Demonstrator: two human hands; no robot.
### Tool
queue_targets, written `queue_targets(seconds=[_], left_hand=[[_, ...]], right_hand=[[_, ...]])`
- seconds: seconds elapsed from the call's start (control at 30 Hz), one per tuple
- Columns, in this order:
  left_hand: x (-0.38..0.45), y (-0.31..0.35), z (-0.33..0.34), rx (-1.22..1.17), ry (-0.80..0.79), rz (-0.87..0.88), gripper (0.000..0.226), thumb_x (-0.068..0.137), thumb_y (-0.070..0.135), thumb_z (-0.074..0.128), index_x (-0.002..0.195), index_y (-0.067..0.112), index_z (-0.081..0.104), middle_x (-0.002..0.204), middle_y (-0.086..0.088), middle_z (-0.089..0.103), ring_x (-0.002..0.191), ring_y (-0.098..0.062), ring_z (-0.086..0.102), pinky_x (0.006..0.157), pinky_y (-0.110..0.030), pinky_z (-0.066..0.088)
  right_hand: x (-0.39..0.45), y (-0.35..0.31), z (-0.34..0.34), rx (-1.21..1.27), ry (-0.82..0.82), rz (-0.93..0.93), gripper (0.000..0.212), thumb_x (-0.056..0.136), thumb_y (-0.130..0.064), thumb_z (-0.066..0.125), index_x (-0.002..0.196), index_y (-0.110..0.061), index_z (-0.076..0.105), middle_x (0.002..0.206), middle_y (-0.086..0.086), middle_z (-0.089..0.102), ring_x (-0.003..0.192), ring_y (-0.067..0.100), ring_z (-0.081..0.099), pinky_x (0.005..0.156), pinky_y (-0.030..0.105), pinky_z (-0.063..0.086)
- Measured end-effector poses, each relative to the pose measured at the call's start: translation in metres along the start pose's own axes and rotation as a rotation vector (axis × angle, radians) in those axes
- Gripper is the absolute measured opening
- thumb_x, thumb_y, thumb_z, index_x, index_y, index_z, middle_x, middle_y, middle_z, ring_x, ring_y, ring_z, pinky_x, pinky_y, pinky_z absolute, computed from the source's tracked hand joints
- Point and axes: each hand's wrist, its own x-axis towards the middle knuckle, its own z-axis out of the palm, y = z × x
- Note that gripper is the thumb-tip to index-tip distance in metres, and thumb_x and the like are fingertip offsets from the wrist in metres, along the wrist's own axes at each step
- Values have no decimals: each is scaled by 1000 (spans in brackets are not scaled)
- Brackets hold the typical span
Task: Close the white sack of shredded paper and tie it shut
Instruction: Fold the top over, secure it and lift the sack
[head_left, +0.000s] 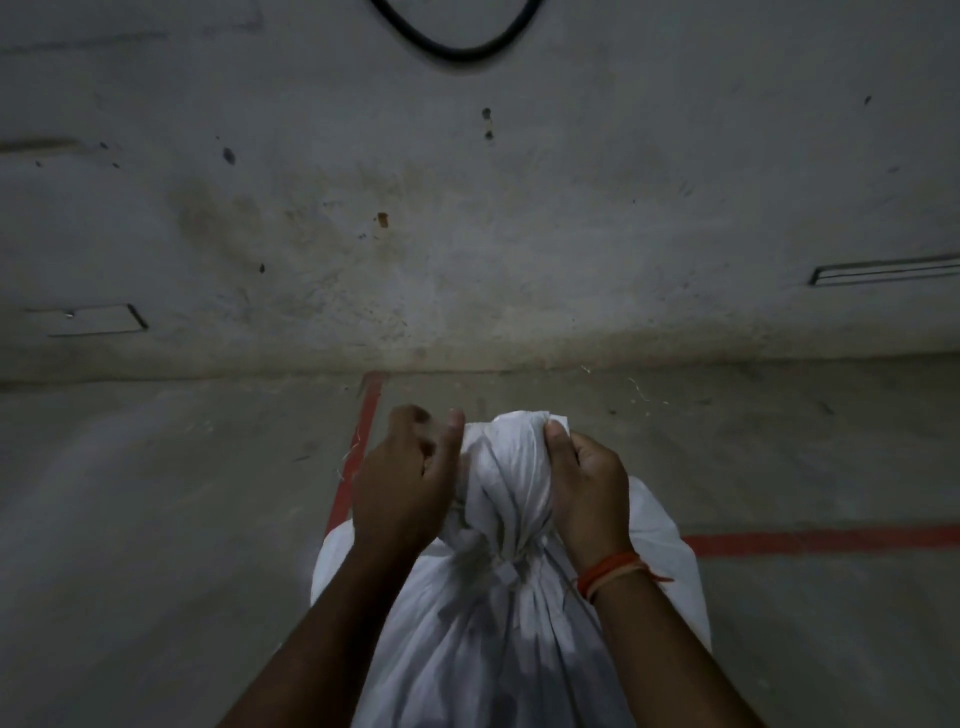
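The white sack (483, 639) stands upright on the floor right below me, its mouth gathered into a bunched neck (511, 478). A thin white tie (506, 569) circles the base of that neck. My left hand (402, 486) presses against the neck's left side, thumb up along the fabric. My right hand (589, 491) grips the neck's right side near the top; an orange thread band is on that wrist. The shredded paper inside is hidden.
Red painted lines (821, 540) run across the grey concrete floor on both sides of the sack. A stained wall (467, 208) rises just ahead, with a black cable loop (457, 49) at its top. Small paper scraps lie near the wall's foot.
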Motion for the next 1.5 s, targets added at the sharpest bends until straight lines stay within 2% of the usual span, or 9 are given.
queue_targets(seconds=[0.1, 0.23, 0.37, 0.63, 0.87, 1.1, 1.27, 1.37, 1.5], left_hand=[[-28, -4, -3, -170, 174, 174, 71, 87, 63, 51, 141, 18, 42, 137, 1, 47, 125, -10, 45, 98, -14, 33], [-51, -12, 19, -296, -80, 273, 81, 81, 69, 61, 147, 33, 32, 158, 4, 30, 145, -7, 31, 114, -26, 34], [-30, -27, 32, -534, -176, 70, 65, 85, 53, 68, 141, 27, 47, 136, 5, 60, 126, -15, 58, 102, -49, 51], [-20, -41, 43, -539, -226, -29, 32, 95, 49, 53, 102, 25, 72, 97, 8, 76, 95, -10, 72, 87, -47, 58], [-6, -49, 55, -451, -186, -170, 69, 85, 69, 50, 59, 6, 52, 51, -7, 55, 51, -23, 56, 61, -54, 50], [1, -53, 60, -440, -310, -211, 61, 94, 57, 55, 51, 14, 45, 49, -6, 46, 48, -14, 47, 53, -35, 38], [5, -58, 55, -506, -464, -468, 64, 93, 60, 55, 60, 6, 65, 56, -9, 65, 47, -18, 60, 43, -23, 39], [5, -56, 53, -333, -436, -407, 62, 93, 67, 45, 68, 15, 66, 65, -4, 71, 62, -20, 68, 62, -33, 57], [-1, -48, 37, -112, -242, -25, 85, 73, 88, 47, 140, 36, 42, 135, -3, 58, 122, -18, 56, 101, -41, 50]], right_hand=[[5, 5, 1, 14, 50, 32, 48, 100, -38, 50, 56, -19, 44, 51, -4, 39, 50, 12, 36, 52, 26, 33], [8, 5, 5, -15, 33, 48, 48, 98, -37, 53, 56, -14, 51, 51, 1, 43, 49, 11, 39, 50, 26, 34], [12, 4, -1, 16, -17, 70, 47, 97, -34, 57, 55, -14, 48, 51, 3, 38, 46, 11, 35, 46, 23, 30], [30, 27, -1, 61, -160, 255, 61, 84, -46, 61, 75, 15, 61, 74, 34, 67, 61, 26, 59, 63, 53, 55], [31, 22, -21, -155, -39, 100, 34, 91, -43, 62, 78, -11, 64, 74, -1, 66, 67, 12, 61, 62, 26, 44], [17, 18, -28, -307, -709, 10, 92, 63, -53, 85, 143, -39, 40, 139, -18, 47, 125, 2, 47, 96, 19, 43], [18, 31, -20, -272, -679, -7, 60, 71, -45, 84, 125, -38, 59, 123, -22, 61, 113, -6, 57, 94, 17, 48], [19, 40, -15, -220, -663, 7, 47, 73, -44, 82, 115, -36, 63, 111, -15, 69, 102, 1, 65, 89, 29, 56], [20, 47, -13, -192, -565, -7, 37, 77, -48, 77, 107, -33, 63, 100, -9, 71, 92, 3, 67, 80, 25, 54]])
